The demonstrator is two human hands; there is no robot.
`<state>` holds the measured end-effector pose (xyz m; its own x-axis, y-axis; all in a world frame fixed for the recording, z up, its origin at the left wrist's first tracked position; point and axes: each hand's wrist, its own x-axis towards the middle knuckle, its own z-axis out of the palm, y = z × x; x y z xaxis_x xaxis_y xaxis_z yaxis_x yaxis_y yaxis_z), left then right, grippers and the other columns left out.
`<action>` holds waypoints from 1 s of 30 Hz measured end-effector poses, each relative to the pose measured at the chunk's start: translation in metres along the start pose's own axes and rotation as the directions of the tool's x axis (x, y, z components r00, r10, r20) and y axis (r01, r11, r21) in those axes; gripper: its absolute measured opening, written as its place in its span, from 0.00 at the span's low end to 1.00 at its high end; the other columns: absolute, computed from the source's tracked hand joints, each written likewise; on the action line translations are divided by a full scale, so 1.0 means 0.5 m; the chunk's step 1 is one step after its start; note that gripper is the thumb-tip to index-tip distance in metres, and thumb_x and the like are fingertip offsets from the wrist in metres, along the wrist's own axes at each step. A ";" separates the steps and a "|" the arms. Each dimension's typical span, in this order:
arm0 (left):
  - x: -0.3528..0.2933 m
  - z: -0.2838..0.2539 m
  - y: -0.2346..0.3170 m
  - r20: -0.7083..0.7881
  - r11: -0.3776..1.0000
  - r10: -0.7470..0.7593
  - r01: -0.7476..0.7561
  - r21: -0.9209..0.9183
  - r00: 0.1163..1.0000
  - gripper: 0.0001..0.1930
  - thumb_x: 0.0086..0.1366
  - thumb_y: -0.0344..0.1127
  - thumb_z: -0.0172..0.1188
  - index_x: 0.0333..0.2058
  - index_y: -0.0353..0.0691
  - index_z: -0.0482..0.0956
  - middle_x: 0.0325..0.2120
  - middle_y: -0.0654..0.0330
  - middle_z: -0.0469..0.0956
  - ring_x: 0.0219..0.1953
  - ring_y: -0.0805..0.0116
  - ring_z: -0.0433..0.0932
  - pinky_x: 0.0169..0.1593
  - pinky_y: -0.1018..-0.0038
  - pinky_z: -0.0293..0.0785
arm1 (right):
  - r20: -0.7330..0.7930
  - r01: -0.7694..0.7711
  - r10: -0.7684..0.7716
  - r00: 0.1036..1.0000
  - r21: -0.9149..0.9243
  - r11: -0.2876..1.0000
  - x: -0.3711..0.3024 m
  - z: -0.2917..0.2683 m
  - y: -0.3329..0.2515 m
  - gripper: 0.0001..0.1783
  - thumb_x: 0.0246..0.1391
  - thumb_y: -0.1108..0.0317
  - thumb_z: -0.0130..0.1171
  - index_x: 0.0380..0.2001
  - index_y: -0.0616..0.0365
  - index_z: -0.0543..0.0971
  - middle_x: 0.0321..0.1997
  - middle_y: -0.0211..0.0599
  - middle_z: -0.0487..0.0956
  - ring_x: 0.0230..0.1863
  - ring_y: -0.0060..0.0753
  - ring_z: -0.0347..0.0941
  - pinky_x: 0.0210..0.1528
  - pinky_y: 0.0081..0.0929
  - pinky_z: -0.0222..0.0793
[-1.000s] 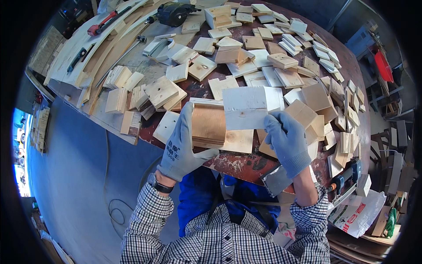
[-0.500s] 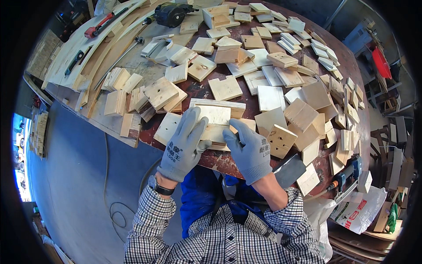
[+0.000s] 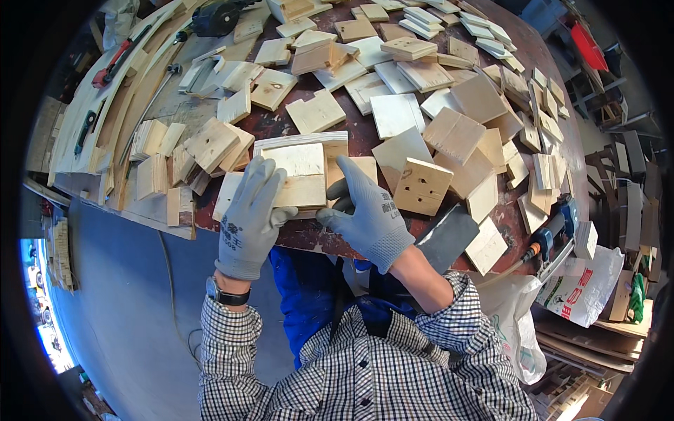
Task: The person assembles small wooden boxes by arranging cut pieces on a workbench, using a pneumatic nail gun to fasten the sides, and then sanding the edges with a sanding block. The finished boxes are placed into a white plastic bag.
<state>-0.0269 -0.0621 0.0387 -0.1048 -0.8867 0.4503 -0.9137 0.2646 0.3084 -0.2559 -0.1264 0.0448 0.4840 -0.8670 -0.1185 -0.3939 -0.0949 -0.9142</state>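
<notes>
Both my hands wear grey work gloves and are at a pale, squarish wooden block (image 3: 302, 168) near the table's front edge. My left hand (image 3: 249, 214) grips its left side, fingers over the top face and thumb along the front. At the lower right corner my right hand (image 3: 368, 217) is closed, with thumb and bent fingers against the block; its fingertips are partly hidden. Right behind the block stands a longer wooden strip (image 3: 337, 142). Other flat wooden pieces lie beside and partly under it, including a light board (image 3: 226, 193) by my left hand.
Many loose wooden pieces (image 3: 397, 116) cover the dark red table (image 3: 270, 126). A dark flat plate (image 3: 449, 237) lies right of my right hand. A blue power tool (image 3: 562, 221) sits at the right edge. Long boards (image 3: 133, 91) and a black power tool (image 3: 214, 17) lie far left.
The whole view has shifted, so table and hands appear farther left and the table higher. Both hands stay at the block; my right hand has moved slightly toward its lower right corner.
</notes>
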 end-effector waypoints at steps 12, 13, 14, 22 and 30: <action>-0.034 0.010 -0.018 -0.051 0.923 -0.298 0.274 -0.270 0.953 0.59 0.58 0.63 0.78 0.74 0.25 0.60 0.64 0.42 0.74 0.62 0.51 0.79 0.64 0.59 0.78 | -0.131 0.256 -0.326 0.936 -0.382 0.888 0.010 0.020 -0.015 0.44 0.54 0.48 0.76 0.69 0.56 0.71 0.48 0.48 0.80 0.44 0.51 0.83 0.43 0.44 0.82; -0.031 0.007 -0.003 -0.021 0.844 -0.370 0.327 -0.425 0.929 0.55 0.59 0.64 0.76 0.70 0.25 0.67 0.59 0.41 0.79 0.60 0.51 0.81 0.63 0.60 0.78 | -0.131 0.261 -0.326 0.936 -0.363 0.895 0.012 0.023 -0.011 0.44 0.54 0.49 0.76 0.69 0.55 0.71 0.48 0.48 0.80 0.44 0.51 0.83 0.43 0.44 0.82; -0.030 0.004 -0.004 0.012 0.851 -0.369 0.342 -0.398 0.930 0.53 0.59 0.59 0.77 0.70 0.26 0.67 0.60 0.42 0.79 0.60 0.52 0.81 0.63 0.61 0.78 | -0.136 0.260 -0.323 0.937 -0.348 0.901 0.013 0.023 -0.008 0.44 0.55 0.49 0.77 0.69 0.55 0.71 0.48 0.48 0.80 0.44 0.51 0.83 0.43 0.44 0.82; -0.020 -0.008 -0.007 -0.009 0.966 -0.188 0.183 -0.185 0.982 0.35 0.63 0.42 0.77 0.67 0.42 0.77 0.62 0.39 0.77 0.61 0.45 0.81 0.63 0.59 0.79 | -0.057 0.099 -0.107 0.993 -0.128 0.987 0.023 0.014 -0.010 0.46 0.58 0.48 0.74 0.72 0.57 0.68 0.54 0.48 0.76 0.49 0.44 0.82 0.50 0.41 0.81; -0.016 -0.022 0.007 0.078 0.948 -0.216 0.228 -0.221 0.973 0.28 0.65 0.40 0.73 0.64 0.47 0.81 0.64 0.36 0.73 0.62 0.39 0.79 0.62 0.56 0.79 | -0.027 0.041 -0.042 0.999 -0.027 0.999 0.020 0.014 -0.007 0.44 0.59 0.47 0.73 0.73 0.53 0.70 0.55 0.48 0.75 0.50 0.45 0.79 0.52 0.42 0.80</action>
<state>-0.0250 -0.0496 0.0455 0.0649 -0.9496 0.3065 -0.8037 0.1323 0.5801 -0.2444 -0.1313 0.0440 0.4789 -0.8751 -0.0695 -0.3944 -0.1437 -0.9076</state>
